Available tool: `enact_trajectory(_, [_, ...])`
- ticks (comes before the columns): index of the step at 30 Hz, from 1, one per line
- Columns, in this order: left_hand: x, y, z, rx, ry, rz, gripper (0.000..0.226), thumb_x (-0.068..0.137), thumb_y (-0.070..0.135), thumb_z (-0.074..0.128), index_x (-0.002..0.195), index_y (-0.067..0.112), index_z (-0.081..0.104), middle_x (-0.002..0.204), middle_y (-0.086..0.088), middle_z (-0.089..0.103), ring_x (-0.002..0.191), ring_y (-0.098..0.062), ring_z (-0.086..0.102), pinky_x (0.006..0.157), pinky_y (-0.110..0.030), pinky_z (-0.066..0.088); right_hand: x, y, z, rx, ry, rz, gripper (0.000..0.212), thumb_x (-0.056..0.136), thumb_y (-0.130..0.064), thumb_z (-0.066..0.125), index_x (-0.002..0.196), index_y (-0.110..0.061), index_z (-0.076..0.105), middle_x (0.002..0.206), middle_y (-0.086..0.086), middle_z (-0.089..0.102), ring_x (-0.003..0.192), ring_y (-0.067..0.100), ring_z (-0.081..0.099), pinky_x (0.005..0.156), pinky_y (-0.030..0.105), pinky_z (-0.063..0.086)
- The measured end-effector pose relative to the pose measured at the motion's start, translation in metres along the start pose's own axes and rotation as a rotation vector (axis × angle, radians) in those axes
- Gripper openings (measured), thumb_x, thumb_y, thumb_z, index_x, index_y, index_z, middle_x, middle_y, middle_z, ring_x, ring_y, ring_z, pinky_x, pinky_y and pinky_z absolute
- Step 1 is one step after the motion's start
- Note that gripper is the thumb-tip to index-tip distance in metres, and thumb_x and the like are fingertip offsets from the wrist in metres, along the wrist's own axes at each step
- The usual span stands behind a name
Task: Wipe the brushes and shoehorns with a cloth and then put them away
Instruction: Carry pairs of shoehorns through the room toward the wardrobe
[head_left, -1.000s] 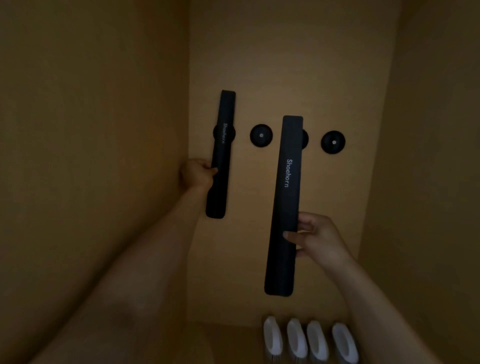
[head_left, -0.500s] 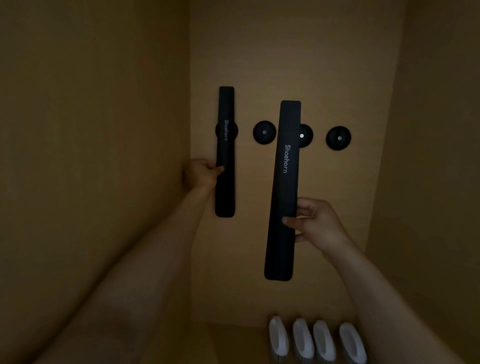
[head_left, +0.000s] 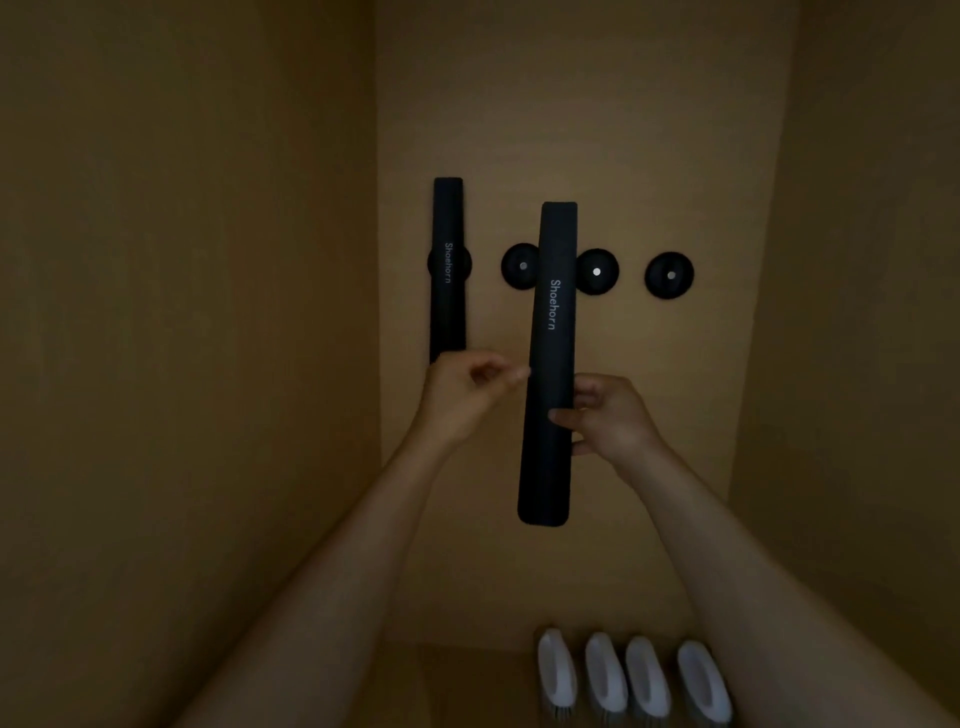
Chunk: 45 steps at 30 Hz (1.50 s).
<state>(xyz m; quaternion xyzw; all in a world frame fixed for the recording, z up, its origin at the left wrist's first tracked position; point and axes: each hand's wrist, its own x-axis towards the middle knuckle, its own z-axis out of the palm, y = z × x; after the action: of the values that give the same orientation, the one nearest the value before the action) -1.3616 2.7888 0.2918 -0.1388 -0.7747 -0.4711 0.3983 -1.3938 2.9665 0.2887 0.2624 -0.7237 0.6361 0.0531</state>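
Gripping a black shoehorn (head_left: 549, 364) — right hand (head_left: 608, 415) — upright.

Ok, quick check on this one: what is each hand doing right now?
Left hand: fingers loosely curled, holding nothing, next to the held shoehorn.
Right hand: grips that shoehorn around its middle.

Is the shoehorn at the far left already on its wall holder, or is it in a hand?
On its holder: the left shoehorn hangs upright over the first black round holder, and the left hand does not grip it.
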Motion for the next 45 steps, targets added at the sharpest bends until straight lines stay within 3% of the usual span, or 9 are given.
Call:
enact_trajectory(6, [-0.007,0.000,0.016,0.107,0.016,-0.038,0.009,0.080,0.015,0.079,0.077,0.009,0.073,0.071,-0.008,0.069,0.067,-0.021,0.065,0.066,-0.037,0.056,0.001,-0.002,0.006,-0.022,0.002,-0.005,0.024,0.089,0.007,0.066,0.104,-0.012,0.069,0.085,0.001,0.069,0.078,0.014,0.067,0.063,0.033,0.061])
enact_trajectory(12, [0.018,0.000,0.015,0.130,0.119,-0.107,0.016,0.081,0.013,0.079,0.069,0.018,0.068,0.066,0.000,0.068,0.059,-0.013,0.066,0.061,-0.027,0.058,-0.001,-0.002,-0.007,-0.079,0.097,-0.016,0.018,0.084,-0.002,0.074,0.085,-0.019,0.069,0.087,0.003,0.073,0.084,0.016,0.067,0.078,0.037,0.058])
enact_trajectory(15, [0.040,0.000,0.013,0.143,0.173,-0.147,0.013,0.082,0.013,0.078,0.072,0.011,0.070,0.067,-0.001,0.069,0.056,-0.008,0.063,0.061,-0.030,0.060,-0.006,-0.002,-0.019,-0.126,0.138,-0.043,0.017,0.083,-0.004,0.075,0.086,-0.020,0.071,0.091,0.009,0.075,0.088,0.021,0.068,0.085,0.040,0.057])
enact_trajectory(19, [0.069,-0.001,0.016,0.199,0.185,-0.203,0.017,0.084,0.011,0.075,0.077,-0.004,0.070,0.072,-0.014,0.071,0.066,-0.027,0.070,0.062,-0.045,0.061,-0.015,-0.002,-0.033,-0.155,0.152,-0.035,0.018,0.082,-0.003,0.075,0.087,-0.020,0.072,0.089,0.010,0.075,0.093,0.032,0.070,0.087,0.046,0.056])
enact_trajectory(27, [0.098,-0.007,0.029,0.175,0.164,-0.384,0.024,0.087,0.007,0.071,0.068,0.012,0.056,0.080,-0.015,0.068,0.069,-0.031,0.071,0.065,-0.046,0.062,-0.034,-0.004,-0.056,-0.224,0.174,-0.049,0.023,0.080,-0.001,0.071,0.084,-0.024,0.072,0.088,0.012,0.076,0.095,0.030,0.070,0.088,0.043,0.054])
enact_trajectory(35, [0.099,-0.012,0.027,0.138,0.161,-0.441,0.022,0.088,0.004,0.069,0.071,0.006,0.056,0.087,-0.023,0.068,0.072,-0.037,0.070,0.062,-0.054,0.060,-0.042,-0.009,-0.066,-0.234,0.192,-0.064,0.027,0.081,0.005,0.067,0.084,-0.021,0.071,0.083,0.010,0.076,0.081,0.018,0.068,0.078,0.029,0.049])
enact_trajectory(40, [0.092,-0.008,0.023,0.204,0.130,-0.393,0.017,0.086,0.005,0.072,0.072,0.004,0.062,0.084,-0.020,0.069,0.071,-0.034,0.070,0.063,-0.049,0.061,-0.042,-0.012,-0.061,-0.245,0.171,-0.073,0.027,0.080,0.006,0.065,0.088,-0.019,0.072,0.080,0.006,0.076,0.082,0.015,0.069,0.076,0.026,0.049])
enact_trajectory(42, [0.087,-0.007,0.021,0.294,0.145,-0.340,0.013,0.087,0.010,0.072,0.079,0.001,0.069,0.081,-0.014,0.069,0.072,-0.029,0.069,0.064,-0.041,0.060,-0.041,-0.011,-0.059,-0.262,0.173,-0.071,0.028,0.080,0.007,0.064,0.088,-0.019,0.072,0.079,0.004,0.076,0.081,0.014,0.069,0.075,0.025,0.049])
enact_trajectory(45, [0.076,-0.001,0.019,0.411,0.183,-0.255,0.010,0.089,0.019,0.069,0.088,0.010,0.072,0.086,-0.001,0.067,0.076,-0.018,0.062,0.061,-0.029,0.051,-0.041,-0.011,-0.056,-0.283,0.178,-0.064,0.028,0.081,0.005,0.065,0.087,-0.021,0.072,0.076,0.001,0.075,0.081,0.013,0.068,0.074,0.025,0.047])
